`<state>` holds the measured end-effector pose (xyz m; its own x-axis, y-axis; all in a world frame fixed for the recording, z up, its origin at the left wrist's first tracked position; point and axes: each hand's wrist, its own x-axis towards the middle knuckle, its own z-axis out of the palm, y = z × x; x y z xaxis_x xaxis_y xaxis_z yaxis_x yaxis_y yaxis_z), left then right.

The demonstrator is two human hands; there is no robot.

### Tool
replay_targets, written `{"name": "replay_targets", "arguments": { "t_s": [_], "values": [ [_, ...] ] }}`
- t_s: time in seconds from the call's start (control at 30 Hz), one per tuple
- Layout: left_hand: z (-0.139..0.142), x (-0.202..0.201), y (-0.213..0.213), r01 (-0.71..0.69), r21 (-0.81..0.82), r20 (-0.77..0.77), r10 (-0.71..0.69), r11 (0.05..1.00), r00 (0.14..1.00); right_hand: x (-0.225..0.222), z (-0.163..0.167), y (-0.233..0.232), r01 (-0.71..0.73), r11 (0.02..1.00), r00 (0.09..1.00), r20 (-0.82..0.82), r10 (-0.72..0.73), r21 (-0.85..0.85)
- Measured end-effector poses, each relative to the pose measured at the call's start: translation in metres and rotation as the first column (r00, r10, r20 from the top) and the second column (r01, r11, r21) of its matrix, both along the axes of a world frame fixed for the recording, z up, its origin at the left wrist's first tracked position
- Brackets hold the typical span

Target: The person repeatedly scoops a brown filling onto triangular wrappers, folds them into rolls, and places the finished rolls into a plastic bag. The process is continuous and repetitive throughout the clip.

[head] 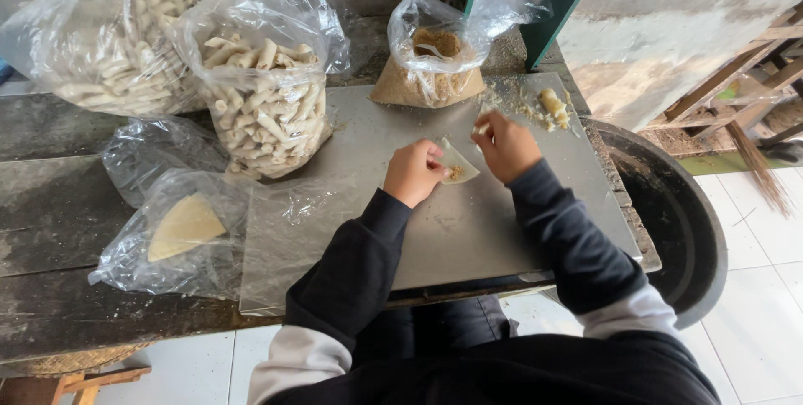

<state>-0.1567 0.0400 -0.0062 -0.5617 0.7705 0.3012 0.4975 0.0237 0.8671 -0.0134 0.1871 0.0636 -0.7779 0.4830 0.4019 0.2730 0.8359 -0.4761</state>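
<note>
my left hand (412, 172) pinches the near corner of the thin pale triangular dough wrapper (459, 164) lying flat on the grey metal sheet (468, 229), its brown filling between my hands, while my right hand (505, 146) grips the far edge.

Bare grey metal sheet (468, 229) open toward near edge; clear plastic bag of brown crumbs (428, 66) and clear bag of pale rolled sticks (266, 108) block far side.

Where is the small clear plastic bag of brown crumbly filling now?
In the head view, the small clear plastic bag of brown crumbly filling stands at the far edge of the grey metal sheet, beyond both hands.
</note>
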Motion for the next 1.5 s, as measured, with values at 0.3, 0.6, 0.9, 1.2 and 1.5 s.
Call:
{"name": "replay_targets", "arguments": {
  "t_s": [0.3, 0.6, 0.9, 1.2, 1.5],
  "values": [
    [0.01, 0.007, -0.004, -0.017, -0.013, 0.019, 0.017, 1.0, 1.0, 0.028, -0.034, -0.013, -0.007, 0.999, 0.985, 0.173, 0.016, -0.048],
    [0.008, 0.007, -0.004, -0.037, -0.022, -0.028, 0.036, 0.999, 0.999, 0.015, -0.037, -0.033, -0.108, 0.962, 0.993, -0.065, 0.095, -0.249],
    [0.014, 0.007, -0.005, -0.052, 0.003, -0.067, 0.052, 0.999, 0.996, 0.015, -0.037, -0.042, -0.251, 0.963, 0.964, -0.067, 0.258, 0.101],
    [0.029, -0.004, -0.02, 0.159, -0.068, -0.403, -0.173, 0.985, 0.899, 0.015, -0.028, -0.034, -0.329, 0.944, 0.944, 0.004, 0.329, 0.014],
    [0.022, -0.006, -0.012, 0.068, -0.07, -0.406, -0.091, 0.995, 0.909, -0.006, -0.046, -0.006, -0.32, 0.945, 0.947, 0.032, 0.318, 0.071]
  ]
}}
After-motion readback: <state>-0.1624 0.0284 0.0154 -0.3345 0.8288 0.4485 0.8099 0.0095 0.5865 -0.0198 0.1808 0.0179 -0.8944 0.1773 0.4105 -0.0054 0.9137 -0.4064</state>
